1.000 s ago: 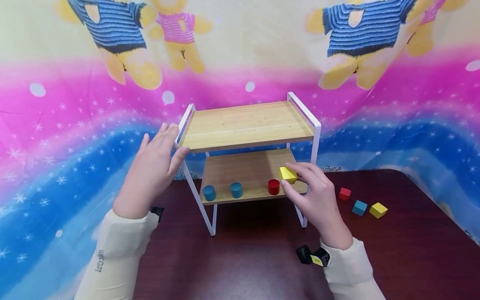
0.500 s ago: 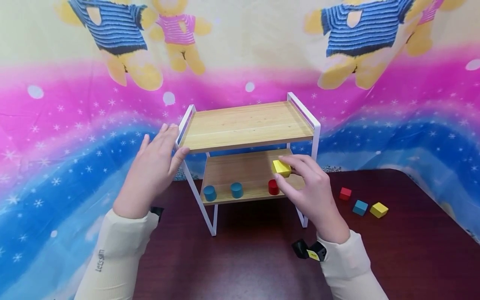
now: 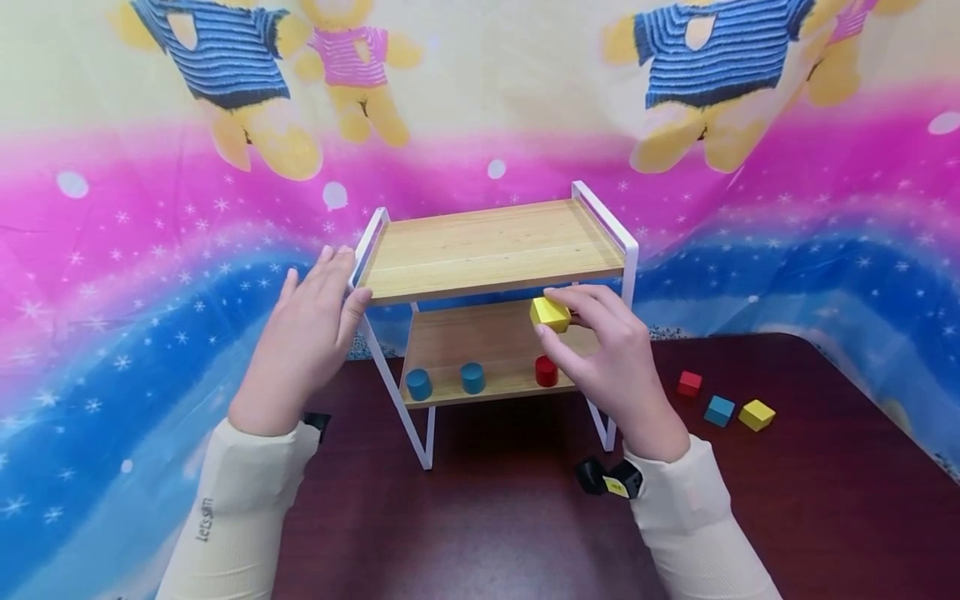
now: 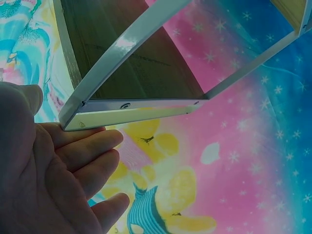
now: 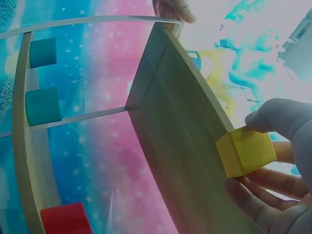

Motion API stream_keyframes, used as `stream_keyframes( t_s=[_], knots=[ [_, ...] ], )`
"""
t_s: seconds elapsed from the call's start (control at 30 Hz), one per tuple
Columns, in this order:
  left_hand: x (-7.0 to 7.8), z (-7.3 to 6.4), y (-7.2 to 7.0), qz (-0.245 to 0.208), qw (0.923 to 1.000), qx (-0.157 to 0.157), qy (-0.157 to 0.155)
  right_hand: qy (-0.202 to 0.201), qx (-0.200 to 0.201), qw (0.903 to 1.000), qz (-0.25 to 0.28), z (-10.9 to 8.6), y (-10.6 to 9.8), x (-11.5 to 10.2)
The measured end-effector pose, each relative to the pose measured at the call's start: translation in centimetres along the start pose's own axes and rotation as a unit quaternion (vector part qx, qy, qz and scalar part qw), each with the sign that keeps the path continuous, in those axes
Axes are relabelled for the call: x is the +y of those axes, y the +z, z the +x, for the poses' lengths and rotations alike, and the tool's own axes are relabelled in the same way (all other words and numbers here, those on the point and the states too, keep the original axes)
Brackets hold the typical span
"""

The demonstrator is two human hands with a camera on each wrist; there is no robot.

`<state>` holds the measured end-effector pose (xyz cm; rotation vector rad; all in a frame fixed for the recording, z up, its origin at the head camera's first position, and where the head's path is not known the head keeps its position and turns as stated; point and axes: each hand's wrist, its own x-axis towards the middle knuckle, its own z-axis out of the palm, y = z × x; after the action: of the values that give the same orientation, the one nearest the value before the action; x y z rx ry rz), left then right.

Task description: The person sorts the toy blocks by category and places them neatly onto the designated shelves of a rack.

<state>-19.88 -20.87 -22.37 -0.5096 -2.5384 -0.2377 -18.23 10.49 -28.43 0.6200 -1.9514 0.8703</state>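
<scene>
Between thumb and fingers my right hand (image 3: 611,354) pinches a yellow block (image 3: 550,315), held in front of the gap between the two shelves. The right wrist view shows the same yellow block (image 5: 246,151) near the upper board's front edge. My left hand (image 3: 303,333) has its fingers extended and touches the upper left corner of the white-framed shelf rack (image 3: 495,250); in the left wrist view the fingers lie along the white frame (image 4: 73,114). On the lower shelf (image 3: 487,342) stand two blue cylinders, the left one (image 3: 418,384) and the right one (image 3: 472,378), and a red cylinder (image 3: 546,372).
On the dark table (image 3: 510,517), right of the rack, lie a red block (image 3: 689,383), a blue block (image 3: 719,411) and another yellow block (image 3: 757,415). A printed bear backdrop (image 3: 480,108) hangs behind the rack.
My right hand has moved up and to the left with the yellow block, from near the red cylinder to closer to the upper shelf. The left hand stays at the rack's corner.
</scene>
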Motion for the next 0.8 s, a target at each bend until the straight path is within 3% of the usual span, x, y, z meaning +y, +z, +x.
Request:
stream_keyframes(
  t_s=[0.8],
  knots=[
    [-0.2,0.4,-0.2,-0.01,0.9999,-0.004,-0.008,-0.044,0.036,0.9982,0.02,3.8,0.0,-2.1]
  ],
)
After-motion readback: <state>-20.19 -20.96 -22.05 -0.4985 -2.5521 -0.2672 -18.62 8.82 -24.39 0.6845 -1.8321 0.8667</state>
